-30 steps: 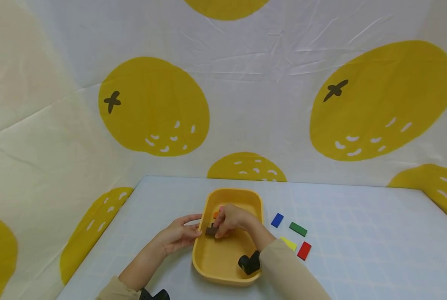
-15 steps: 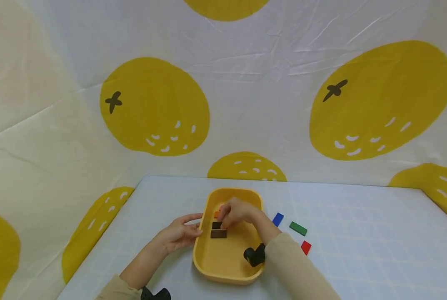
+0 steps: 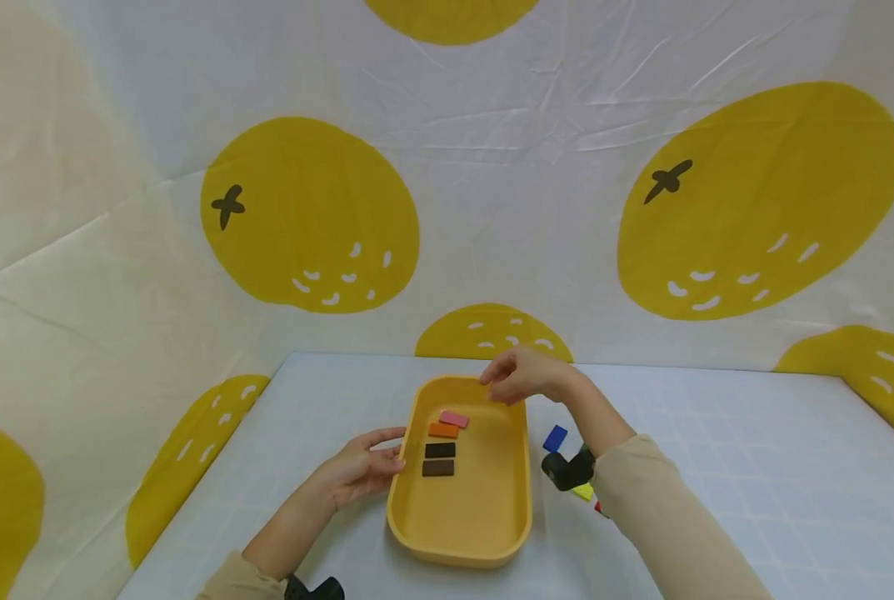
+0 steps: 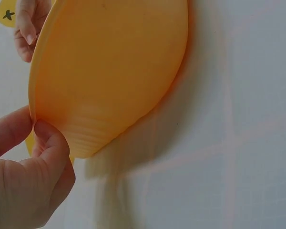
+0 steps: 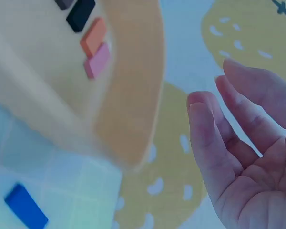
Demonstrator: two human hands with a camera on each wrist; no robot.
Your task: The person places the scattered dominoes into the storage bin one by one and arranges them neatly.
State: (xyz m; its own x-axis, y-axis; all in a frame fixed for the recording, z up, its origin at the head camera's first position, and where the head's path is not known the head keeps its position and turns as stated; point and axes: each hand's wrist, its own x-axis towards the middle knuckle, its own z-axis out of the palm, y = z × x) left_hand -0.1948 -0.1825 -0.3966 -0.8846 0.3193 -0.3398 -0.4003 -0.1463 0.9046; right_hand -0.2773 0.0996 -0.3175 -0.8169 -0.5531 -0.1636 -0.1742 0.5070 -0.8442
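A yellow rectangular tray [image 3: 465, 521] stands in the middle of the table. My left hand [image 3: 360, 471] holds its left rim; in the left wrist view the thumb and a finger pinch that edge. Along the tray's left side lie a pink block [image 3: 454, 419], an orange block [image 3: 443, 430], a black block [image 3: 440, 450] and a brown block [image 3: 438, 468]. Over the tray's far right corner hovers my right hand [image 3: 529, 375], its fingers loosely bent. Nothing sits between those fingers in the right wrist view.
Right of the tray lie a blue block [image 3: 555, 438], a yellow block [image 3: 583, 492] and a red block [image 3: 600, 507], the last partly behind the right sleeve [image 3: 656, 492]. A white cloth with a yellow fruit print [image 3: 312, 217] hangs behind the table.
My right hand has let go of the dark blocks and risen away, up and to the right. The brown and black blocks now lie uncovered in line. My left hand stays at the rim.
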